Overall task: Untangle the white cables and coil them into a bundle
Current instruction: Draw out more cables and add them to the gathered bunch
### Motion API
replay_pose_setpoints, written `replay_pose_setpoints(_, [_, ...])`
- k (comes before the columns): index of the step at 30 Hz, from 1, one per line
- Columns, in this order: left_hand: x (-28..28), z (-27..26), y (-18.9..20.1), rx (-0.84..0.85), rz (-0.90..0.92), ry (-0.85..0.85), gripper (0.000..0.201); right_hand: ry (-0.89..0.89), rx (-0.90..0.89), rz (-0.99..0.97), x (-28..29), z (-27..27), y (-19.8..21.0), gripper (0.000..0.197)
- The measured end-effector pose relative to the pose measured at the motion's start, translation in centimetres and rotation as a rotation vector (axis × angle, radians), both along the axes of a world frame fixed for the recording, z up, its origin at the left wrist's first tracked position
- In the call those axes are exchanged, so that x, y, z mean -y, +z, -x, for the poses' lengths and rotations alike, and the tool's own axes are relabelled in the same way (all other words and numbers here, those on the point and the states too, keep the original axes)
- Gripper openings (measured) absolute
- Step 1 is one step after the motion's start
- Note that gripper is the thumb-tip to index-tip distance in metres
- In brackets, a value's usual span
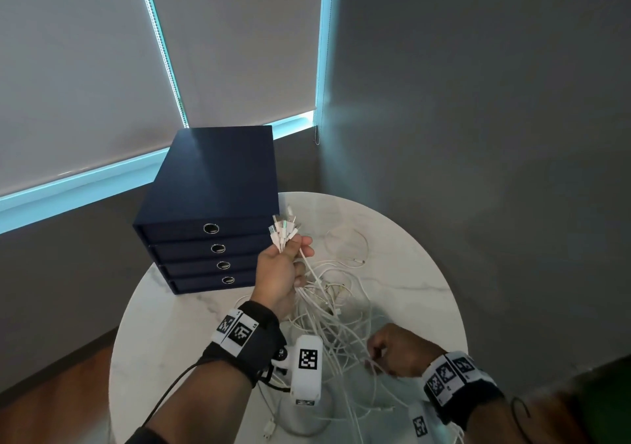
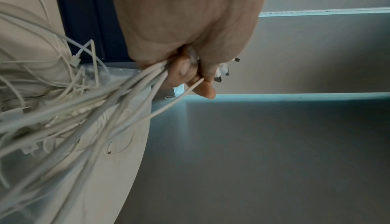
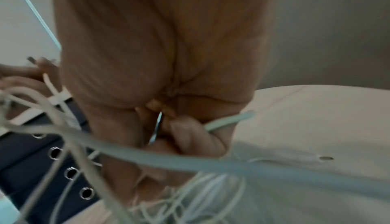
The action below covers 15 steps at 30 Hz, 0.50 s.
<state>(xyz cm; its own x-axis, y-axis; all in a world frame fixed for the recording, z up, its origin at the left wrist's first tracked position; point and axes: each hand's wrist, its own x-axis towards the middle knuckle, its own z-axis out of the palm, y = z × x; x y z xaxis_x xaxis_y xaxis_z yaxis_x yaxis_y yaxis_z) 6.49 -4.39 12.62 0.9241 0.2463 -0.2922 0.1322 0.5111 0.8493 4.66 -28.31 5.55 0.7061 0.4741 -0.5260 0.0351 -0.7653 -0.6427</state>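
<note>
A tangle of thin white cables [image 1: 336,310] lies on the round marble table [image 1: 423,273]. My left hand [image 1: 285,269] is raised above the table and grips a bunch of cable ends, whose plugs [image 1: 283,230] stick up out of the fist. In the left wrist view the cables [image 2: 118,97] run down out of the left hand [image 2: 190,70] to the heap. My right hand [image 1: 392,349] is low at the tangle's near right side, its fingers curled round a cable strand [image 3: 227,120]. The right wrist view is blurred, with loops of cable [image 3: 147,155] crossing in front.
A dark blue four-drawer box [image 1: 211,218] stands at the table's back left, close behind my left hand. Grey walls and drawn blinds [image 1: 85,68] enclose the corner. More cable loops hang near the table's front edge [image 1: 307,423].
</note>
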Motion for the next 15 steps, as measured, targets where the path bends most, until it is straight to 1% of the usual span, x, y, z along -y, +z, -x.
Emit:
replay_pose_setpoints(2, [-0.3, -0.2, 0.5, 0.028, -0.011, 0.013, 0.025, 0.042, -0.066, 0.107, 1.4, 0.3, -1.0, 0.027])
replay_pose_setpoints(3, [-0.4, -0.4, 0.6, 0.037, -0.023, 0.012, 0.025, 0.031, -0.095, 0.108, 2.0, 0.4, -1.4, 0.028])
replay_pose_setpoints(6, [-0.5, -0.4, 0.5, 0.042, -0.062, 0.007, 0.024, -0.037, -0.155, 0.024, 3.6, 0.4, -2.5, 0.024])
replay_pose_setpoints(9, [-0.2, -0.2, 0.0, 0.033, -0.082, 0.029, 0.024, -0.082, -0.183, -0.012, 4.6, 0.0, -3.1, 0.019])
replay_pose_setpoints(12, [-0.3, -0.4, -0.2, 0.024, -0.026, 0.091, 0.025, -0.127, -0.112, -0.038, 5.8, -0.8, -3.2, 0.01])
replay_pose_setpoints(13, [-0.5, -0.5, -0.3, 0.02, 0.009, 0.123, 0.027, -0.15, -0.073, -0.059, 6.2, -1.2, -2.9, 0.009])
replay_pose_setpoints(15, [-1.2, -0.6, -0.5, 0.02, 0.108, 0.169, 0.03, -0.266, 0.047, -0.116, 7.2, -2.2, -1.9, 0.017])
